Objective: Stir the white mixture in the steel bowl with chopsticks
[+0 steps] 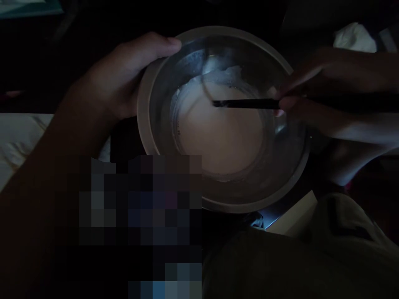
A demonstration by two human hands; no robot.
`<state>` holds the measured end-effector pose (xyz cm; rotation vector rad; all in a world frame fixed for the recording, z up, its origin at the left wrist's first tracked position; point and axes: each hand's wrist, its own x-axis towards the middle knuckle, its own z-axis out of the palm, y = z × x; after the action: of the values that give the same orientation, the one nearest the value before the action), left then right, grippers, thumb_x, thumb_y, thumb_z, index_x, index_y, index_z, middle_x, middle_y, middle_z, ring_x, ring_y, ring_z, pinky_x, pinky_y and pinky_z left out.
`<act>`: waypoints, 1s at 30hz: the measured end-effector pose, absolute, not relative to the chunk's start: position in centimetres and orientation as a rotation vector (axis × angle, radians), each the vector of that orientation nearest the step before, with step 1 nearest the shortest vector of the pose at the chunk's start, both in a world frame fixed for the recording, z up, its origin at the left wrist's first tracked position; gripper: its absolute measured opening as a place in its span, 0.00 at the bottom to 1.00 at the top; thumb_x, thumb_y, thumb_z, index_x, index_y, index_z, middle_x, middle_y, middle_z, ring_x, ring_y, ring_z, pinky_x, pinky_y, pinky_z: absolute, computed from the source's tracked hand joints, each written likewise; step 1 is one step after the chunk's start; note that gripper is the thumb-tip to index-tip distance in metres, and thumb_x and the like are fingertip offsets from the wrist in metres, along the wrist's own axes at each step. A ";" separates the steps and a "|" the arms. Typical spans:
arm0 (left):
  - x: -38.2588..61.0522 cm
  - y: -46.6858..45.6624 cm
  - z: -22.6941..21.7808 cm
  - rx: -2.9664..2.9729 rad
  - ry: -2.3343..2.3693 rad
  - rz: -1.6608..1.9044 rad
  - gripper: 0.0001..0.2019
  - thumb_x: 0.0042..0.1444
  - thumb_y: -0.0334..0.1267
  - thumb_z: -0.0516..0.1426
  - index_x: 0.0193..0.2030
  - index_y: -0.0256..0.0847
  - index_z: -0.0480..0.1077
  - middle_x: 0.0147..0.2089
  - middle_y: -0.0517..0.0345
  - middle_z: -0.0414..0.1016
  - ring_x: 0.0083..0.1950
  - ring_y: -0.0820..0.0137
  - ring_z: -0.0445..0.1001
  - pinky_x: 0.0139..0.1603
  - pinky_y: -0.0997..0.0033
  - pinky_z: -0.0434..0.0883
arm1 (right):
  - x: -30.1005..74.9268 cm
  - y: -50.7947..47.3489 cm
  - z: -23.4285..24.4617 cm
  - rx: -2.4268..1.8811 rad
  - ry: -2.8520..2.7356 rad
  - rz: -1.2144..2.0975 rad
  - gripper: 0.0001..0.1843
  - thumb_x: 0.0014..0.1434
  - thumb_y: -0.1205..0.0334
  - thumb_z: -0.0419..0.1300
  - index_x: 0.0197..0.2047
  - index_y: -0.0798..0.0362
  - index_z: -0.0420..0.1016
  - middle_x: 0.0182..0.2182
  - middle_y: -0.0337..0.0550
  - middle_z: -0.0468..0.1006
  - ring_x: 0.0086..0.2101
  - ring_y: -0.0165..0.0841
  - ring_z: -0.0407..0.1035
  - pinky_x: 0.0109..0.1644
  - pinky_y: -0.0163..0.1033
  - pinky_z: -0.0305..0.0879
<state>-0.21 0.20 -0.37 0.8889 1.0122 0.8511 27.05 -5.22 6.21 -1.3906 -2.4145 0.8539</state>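
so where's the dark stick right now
In the head view the stick sits right of centre, pinched in the right hand, its tip reaching over the pale mix in the metal bowl.

My left hand sits at the upper left, its forearm running up to it out of the dark lower-left corner, wrist bent a little inward. The thumb lies stretched along the bowl rim and the palm cups the outer wall, with my other fingers hidden underneath. My right hand enters from the right edge, arm roughly level. Its fingertips are bunched together, pinching the end of a thin stick. My two hands are well apart, each closed in its grip.
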 end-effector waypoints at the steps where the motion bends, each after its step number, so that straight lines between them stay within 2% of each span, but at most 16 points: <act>1: -0.2 0.2 -0.3 0.889 1.014 0.847 0.11 0.66 0.31 0.49 0.34 0.30 0.68 0.26 0.62 0.67 0.61 0.57 0.72 0.62 0.55 0.71 | 27.4 -5.1 6.4 -1.313 -2.474 0.875 0.06 0.64 0.55 0.57 0.41 0.46 0.73 0.33 0.35 0.74 0.32 0.24 0.70 0.31 0.36 0.64; 3: -0.3 0.2 -0.3 0.904 1.009 0.839 0.11 0.66 0.31 0.48 0.34 0.29 0.67 0.26 0.63 0.67 0.61 0.58 0.72 0.62 0.55 0.70 | 27.7 -4.9 6.5 -1.064 -2.631 0.859 0.09 0.66 0.53 0.55 0.42 0.47 0.72 0.32 0.34 0.74 0.33 0.24 0.72 0.30 0.35 0.66; 6: -0.5 0.4 -0.6 0.920 0.988 0.834 0.12 0.67 0.31 0.48 0.36 0.27 0.68 0.27 0.62 0.67 0.63 0.56 0.70 0.61 0.57 0.71 | 26.8 -5.2 5.8 -0.899 -2.691 0.938 0.06 0.67 0.58 0.56 0.44 0.48 0.71 0.34 0.34 0.75 0.34 0.22 0.72 0.32 0.32 0.68; 9: -0.7 0.7 -0.9 0.933 0.995 0.811 0.15 0.68 0.32 0.44 0.47 0.23 0.68 0.33 0.61 0.69 0.66 0.51 0.65 0.57 0.56 0.73 | 25.7 -5.9 5.3 -1.147 -2.606 0.724 0.05 0.67 0.59 0.56 0.45 0.47 0.70 0.38 0.34 0.75 0.37 0.23 0.71 0.37 0.33 0.66; 12: -0.8 0.9 -1.2 0.951 0.996 0.804 0.18 0.69 0.34 0.41 0.54 0.22 0.64 0.41 0.61 0.70 0.67 0.50 0.62 0.55 0.56 0.72 | 25.9 -6.0 5.8 -1.385 -2.509 0.571 0.06 0.67 0.57 0.55 0.42 0.47 0.70 0.36 0.35 0.74 0.36 0.24 0.70 0.35 0.35 0.64; 15: -0.7 0.9 -1.2 0.934 1.008 0.835 0.17 0.68 0.33 0.43 0.51 0.20 0.66 0.41 0.60 0.70 0.67 0.48 0.61 0.55 0.57 0.72 | 27.1 -5.4 6.7 -1.273 -2.579 0.774 0.07 0.66 0.56 0.54 0.41 0.48 0.69 0.34 0.35 0.74 0.34 0.24 0.72 0.33 0.35 0.67; 19: -0.5 0.8 -1.0 0.912 0.982 0.822 0.18 0.68 0.34 0.44 0.50 0.21 0.68 0.44 0.57 0.73 0.68 0.45 0.59 0.57 0.54 0.72 | 27.1 -4.9 6.3 -0.782 -2.753 0.984 0.06 0.68 0.60 0.54 0.45 0.50 0.70 0.35 0.33 0.74 0.35 0.18 0.72 0.34 0.26 0.70; 22: -0.5 0.8 -0.9 0.902 0.957 0.802 0.20 0.69 0.34 0.41 0.53 0.21 0.68 0.49 0.57 0.73 0.68 0.46 0.59 0.60 0.53 0.68 | 25.9 -5.4 5.2 -0.865 -2.680 0.884 0.03 0.67 0.64 0.56 0.44 0.52 0.69 0.36 0.34 0.73 0.36 0.19 0.71 0.35 0.30 0.67; 25: -0.6 0.7 -0.9 0.933 0.932 0.787 0.20 0.69 0.33 0.41 0.51 0.21 0.69 0.45 0.56 0.73 0.69 0.46 0.58 0.61 0.51 0.68 | 25.7 -5.7 4.9 -1.068 -2.577 0.720 0.03 0.67 0.63 0.57 0.44 0.51 0.69 0.36 0.35 0.73 0.36 0.21 0.70 0.33 0.34 0.64; 30: -0.7 0.7 -1.1 0.937 0.929 0.798 0.15 0.68 0.33 0.45 0.46 0.24 0.69 0.34 0.59 0.69 0.67 0.52 0.64 0.61 0.47 0.68 | 27.5 -4.6 6.1 -0.759 -2.821 0.931 0.07 0.68 0.59 0.54 0.46 0.50 0.70 0.35 0.34 0.75 0.35 0.18 0.71 0.33 0.27 0.70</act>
<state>-0.72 0.74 -1.08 0.9365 0.9286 0.7980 27.49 -4.56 6.14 -0.7587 -2.8211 0.9313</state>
